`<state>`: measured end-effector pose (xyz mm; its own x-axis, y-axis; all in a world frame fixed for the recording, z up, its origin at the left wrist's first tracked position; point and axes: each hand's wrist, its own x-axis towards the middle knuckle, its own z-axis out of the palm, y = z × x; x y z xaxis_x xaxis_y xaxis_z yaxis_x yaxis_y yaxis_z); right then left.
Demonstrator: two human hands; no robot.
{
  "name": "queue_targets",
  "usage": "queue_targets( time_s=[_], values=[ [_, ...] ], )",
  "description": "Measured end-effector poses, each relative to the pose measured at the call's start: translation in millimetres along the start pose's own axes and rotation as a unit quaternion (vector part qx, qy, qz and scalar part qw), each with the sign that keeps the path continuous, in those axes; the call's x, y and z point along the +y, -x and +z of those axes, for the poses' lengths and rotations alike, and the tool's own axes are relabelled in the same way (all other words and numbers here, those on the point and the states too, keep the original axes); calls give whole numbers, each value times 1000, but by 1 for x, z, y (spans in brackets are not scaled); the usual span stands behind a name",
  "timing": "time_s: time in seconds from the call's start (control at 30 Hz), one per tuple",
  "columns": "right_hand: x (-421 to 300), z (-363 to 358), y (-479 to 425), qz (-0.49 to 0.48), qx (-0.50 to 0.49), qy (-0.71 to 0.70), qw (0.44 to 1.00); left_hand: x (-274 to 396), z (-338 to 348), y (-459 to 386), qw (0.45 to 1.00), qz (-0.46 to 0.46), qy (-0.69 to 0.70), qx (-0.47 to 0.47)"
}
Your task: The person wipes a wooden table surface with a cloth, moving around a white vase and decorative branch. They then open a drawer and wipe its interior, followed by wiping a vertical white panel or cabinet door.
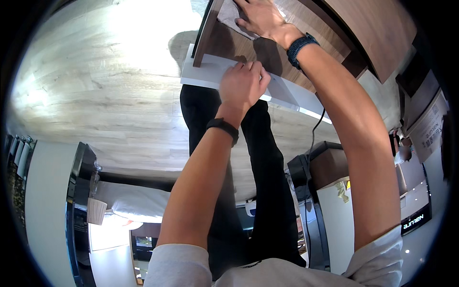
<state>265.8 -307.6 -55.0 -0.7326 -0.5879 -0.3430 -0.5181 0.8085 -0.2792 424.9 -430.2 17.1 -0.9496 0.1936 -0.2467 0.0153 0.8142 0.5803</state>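
Note:
A pulled-out drawer with a wood-grain bottom (290,66) and a white front panel (290,94) lies before me. My left hand (245,80), with a black band at the wrist, has its fingers curled over the top edge of that panel. Further in, my right hand (260,18) rests flat on a grey-brown cloth (228,16) with its fingers spread. The top of the picture cuts off the fingertips and part of the cloth. A dark braided watch strap (300,48) circles the right wrist.
A brown cabinet top (380,28) flanks the drawer on the right. A black cable (314,132) hangs below the front panel towards a dark box-like unit (299,175). Behind me stand a bed (132,201) and a pleated lamp (96,211). A person (401,154) is far off at the right.

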Motion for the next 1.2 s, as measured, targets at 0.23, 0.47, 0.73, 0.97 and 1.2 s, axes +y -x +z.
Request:
queue_targets(
  time_s=[0.23,0.47,0.73,0.97,1.2],
  values=[
    [-10,0,13,-42,62,-15,997,2,-5,-2,999,39,-9,31],
    [-47,48,47,-43,-48,5,998,1,0,0,998,42,-45,17],
    [-46,49,78,-81,48,-90,992,3,-3,1,998,39,-49,7],
    [-42,58,87,-157,16,-97,983,6,-5,0,998,43,-52,8],
    [-57,92,63,-111,109,16,988,6,-1,-1,997,62,-40,21]
  ],
)
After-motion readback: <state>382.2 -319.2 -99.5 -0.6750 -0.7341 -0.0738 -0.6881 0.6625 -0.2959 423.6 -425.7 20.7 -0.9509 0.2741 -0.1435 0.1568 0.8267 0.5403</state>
